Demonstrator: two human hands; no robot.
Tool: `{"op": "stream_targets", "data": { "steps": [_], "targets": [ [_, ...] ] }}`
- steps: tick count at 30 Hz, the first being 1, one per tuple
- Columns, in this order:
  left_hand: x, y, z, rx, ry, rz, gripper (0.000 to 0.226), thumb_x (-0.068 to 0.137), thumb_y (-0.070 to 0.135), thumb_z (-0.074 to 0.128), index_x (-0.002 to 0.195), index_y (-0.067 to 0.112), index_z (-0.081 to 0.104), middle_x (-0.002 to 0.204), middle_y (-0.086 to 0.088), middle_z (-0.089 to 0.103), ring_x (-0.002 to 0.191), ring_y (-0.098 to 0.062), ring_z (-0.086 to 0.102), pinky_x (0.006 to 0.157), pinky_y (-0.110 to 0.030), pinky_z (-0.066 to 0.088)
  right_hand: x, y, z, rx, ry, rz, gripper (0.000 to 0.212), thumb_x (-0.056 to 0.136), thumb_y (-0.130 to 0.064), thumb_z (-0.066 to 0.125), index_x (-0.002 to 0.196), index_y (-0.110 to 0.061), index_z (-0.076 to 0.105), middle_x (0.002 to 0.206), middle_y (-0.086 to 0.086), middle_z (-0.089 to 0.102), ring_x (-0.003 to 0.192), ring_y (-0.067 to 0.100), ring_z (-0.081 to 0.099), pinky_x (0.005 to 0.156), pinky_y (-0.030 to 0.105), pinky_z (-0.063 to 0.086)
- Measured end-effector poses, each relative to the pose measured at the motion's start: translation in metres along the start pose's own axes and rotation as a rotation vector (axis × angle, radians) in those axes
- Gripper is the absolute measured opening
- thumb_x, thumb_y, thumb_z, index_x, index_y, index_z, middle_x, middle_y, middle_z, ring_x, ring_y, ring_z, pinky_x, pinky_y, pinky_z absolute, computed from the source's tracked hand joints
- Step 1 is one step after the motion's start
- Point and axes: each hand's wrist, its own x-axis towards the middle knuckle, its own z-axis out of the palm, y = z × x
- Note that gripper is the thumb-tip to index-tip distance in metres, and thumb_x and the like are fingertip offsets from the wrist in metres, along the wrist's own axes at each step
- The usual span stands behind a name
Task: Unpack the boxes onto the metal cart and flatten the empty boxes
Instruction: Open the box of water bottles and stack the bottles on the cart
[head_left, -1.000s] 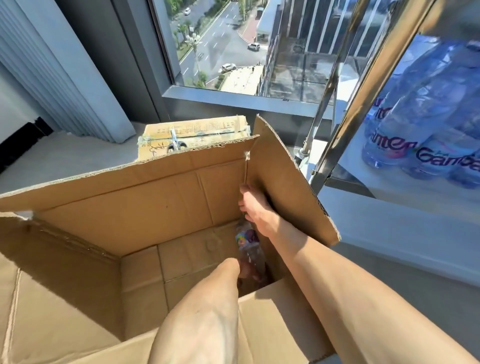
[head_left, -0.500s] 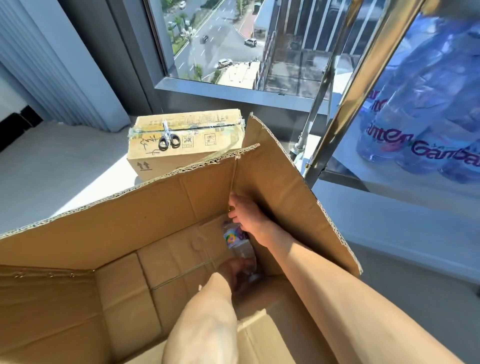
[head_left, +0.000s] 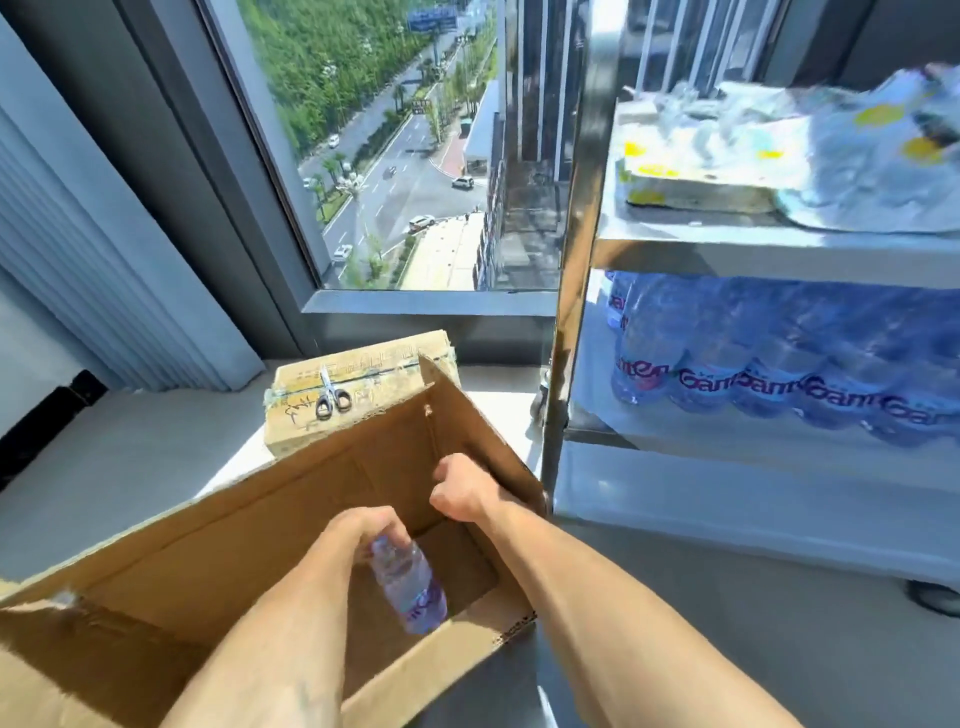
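Observation:
A large open cardboard box (head_left: 270, 519) stands in front of me on the floor. My left hand (head_left: 363, 530) grips a clear water bottle (head_left: 410, 587) with a purple label by its neck, lifted inside the box. My right hand (head_left: 462, 488) hovers at the box's right flap with its fingers curled; nothing shows in it. The metal cart (head_left: 576, 270) stands to the right, its middle shelf packed with wrapped water bottles (head_left: 779, 374).
A smaller taped box (head_left: 363, 379) sits behind the open one with scissors (head_left: 332, 400) lying on top. Plastic-wrapped packs (head_left: 779, 150) fill the cart's top shelf. A window and blinds are behind; a cart wheel (head_left: 935, 597) is at the right.
My left hand has lifted a bottle from the box's bottom corner. My right hand has risen off the bottle top to the flap. My view has tilted up toward the cart.

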Motion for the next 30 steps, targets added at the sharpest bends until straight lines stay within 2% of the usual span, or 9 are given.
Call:
{"op": "stream_targets", "data": {
  "steps": [3, 5, 8, 12, 16, 18, 21, 25, 30],
  "targets": [
    [-0.057, 0.029, -0.035, -0.044, 0.211, 0.153, 0.01, 0.06, 0.012, 0.075, 0.064, 0.003, 0.071, 0.055, -0.005, 0.046, 0.045, -0.017, 0.036, 0.044, -0.018, 0.025, -0.02, -0.021, -0.021, -0.065, -0.009, -0.055, 0.047, 0.082, -0.012, 0.063, 0.129, -0.009, 0.056, 0.129, 0.013, 0.06, 0.122, 0.03, 0.055, 0.101, 0.031, 0.046],
    [-0.088, 0.046, -0.055, -0.042, 0.228, 0.288, 0.034, 0.048, 0.024, 0.078, 0.076, 0.005, 0.073, 0.061, -0.004, 0.047, 0.056, -0.018, 0.037, 0.051, -0.024, 0.028, -0.036, -0.028, -0.033, -0.069, -0.03, -0.088, 0.065, 0.078, -0.021, 0.073, 0.138, -0.014, 0.048, 0.135, 0.01, 0.054, 0.126, 0.03, 0.051, 0.104, 0.038, 0.045],
    [-0.13, 0.075, -0.072, -0.19, 0.291, 0.424, 0.026, 0.049, 0.035, 0.077, 0.07, 0.02, 0.074, 0.068, 0.003, 0.055, 0.056, -0.015, 0.039, 0.054, -0.025, 0.029, -0.064, -0.043, -0.047, 0.037, 0.05, -0.192, 0.076, 0.071, -0.032, 0.081, 0.137, -0.023, 0.045, 0.131, 0.004, 0.057, 0.12, 0.028, 0.054, 0.102, 0.041, 0.046],
    [-0.165, 0.099, -0.071, -0.376, 0.327, 0.55, 0.042, 0.045, 0.052, 0.075, 0.069, 0.02, 0.065, 0.052, 0.003, 0.047, 0.041, -0.013, 0.033, 0.049, -0.021, 0.021, -0.092, -0.053, -0.081, 0.332, 0.233, -0.316, 0.067, 0.067, -0.023, 0.085, 0.123, -0.021, 0.047, 0.112, 0.004, 0.06, 0.099, 0.022, 0.058, 0.074, 0.019, 0.052],
    [-0.187, 0.114, -0.045, -0.494, 0.297, 0.622, 0.053, 0.061, 0.073, 0.066, 0.055, 0.021, 0.059, 0.049, 0.0, 0.047, 0.038, -0.015, 0.036, 0.045, -0.019, 0.027, -0.119, -0.034, -0.106, 0.605, 0.157, -0.266, 0.043, 0.071, -0.027, 0.081, 0.107, -0.022, 0.058, 0.097, 0.001, 0.064, 0.096, 0.023, 0.064, 0.069, 0.027, 0.052],
    [-0.196, 0.128, -0.028, -0.587, 0.292, 0.681, 0.053, 0.075, 0.066, 0.06, 0.06, 0.015, 0.06, 0.051, -0.004, 0.057, 0.036, -0.016, 0.047, 0.042, -0.017, 0.038, -0.127, -0.026, -0.114, 0.874, 0.103, -0.232, 0.021, 0.078, -0.03, 0.073, 0.095, -0.019, 0.067, 0.089, 0.006, 0.07, 0.082, 0.024, 0.066, 0.068, 0.026, 0.052],
    [-0.211, 0.146, 0.008, -0.691, 0.243, 0.728, 0.033, 0.084, 0.042, 0.061, 0.068, 0.013, 0.061, 0.056, -0.005, 0.062, 0.04, -0.015, 0.054, 0.046, -0.017, 0.044, -0.14, -0.021, -0.124, 1.15, 0.032, -0.204, 0.038, 0.088, -0.041, 0.057, 0.102, -0.006, 0.065, 0.088, 0.019, 0.065, 0.07, 0.029, 0.063, 0.071, 0.033, 0.053],
    [-0.222, 0.136, 0.075, -0.673, 0.217, 0.73, 0.021, 0.087, 0.034, 0.059, 0.075, 0.017, 0.062, 0.069, -0.002, 0.062, 0.05, -0.013, 0.056, 0.052, -0.019, 0.042, -0.161, 0.001, -0.129, 1.205, 0.25, -0.184, 0.053, 0.079, -0.045, 0.073, 0.103, 0.003, 0.068, 0.087, 0.02, 0.07, 0.07, 0.03, 0.067, 0.07, 0.039, 0.058],
    [-0.222, 0.098, 0.15, -0.972, -0.418, 0.62, 0.061, 0.091, 0.058, 0.046, 0.107, 0.003, 0.066, 0.097, -0.021, 0.068, 0.079, -0.034, 0.068, 0.08, -0.043, 0.055, -0.19, 0.04, -0.138, 1.148, 0.334, -0.222, 0.044, 0.08, -0.029, 0.076, 0.1, 0.008, 0.067, 0.093, 0.023, 0.068, 0.078, 0.033, 0.065, 0.077, 0.04, 0.054]
  ]
}}
